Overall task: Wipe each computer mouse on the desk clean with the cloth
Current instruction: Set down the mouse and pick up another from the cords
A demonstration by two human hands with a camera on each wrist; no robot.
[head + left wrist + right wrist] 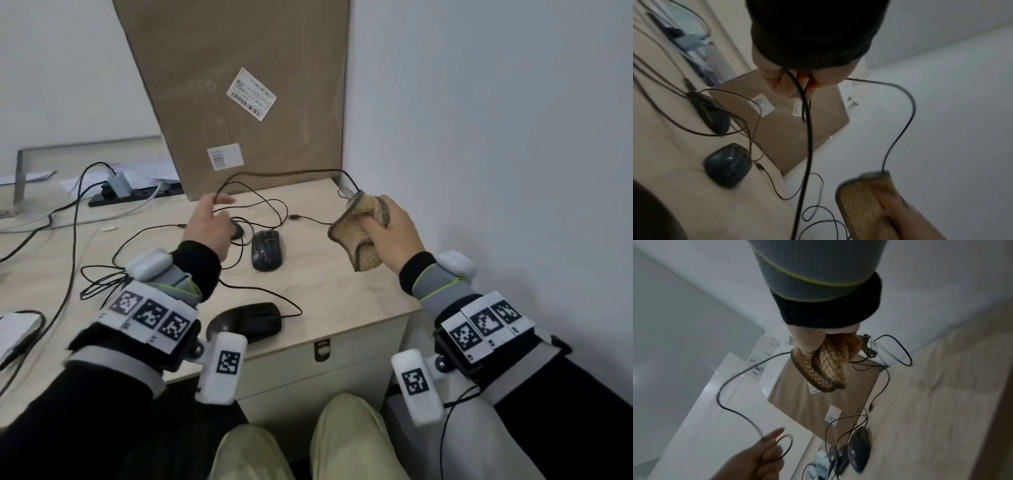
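While the right hand (390, 233) bunches the cloth (359, 233) at three o'clock (a mouse may hide inside — I cannot tell), the left hand (209, 226) pinches a cable (284, 173) clear; two mice (267, 250) (248, 323) wait at twelve and six.

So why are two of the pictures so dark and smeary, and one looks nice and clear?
The head view is bright and mostly sharp; only the left hand is slightly blurred. The left wrist view is dim, and the cloth and the mouse are smeared by motion. The right wrist view is dim too, with the desk soft and streaky.
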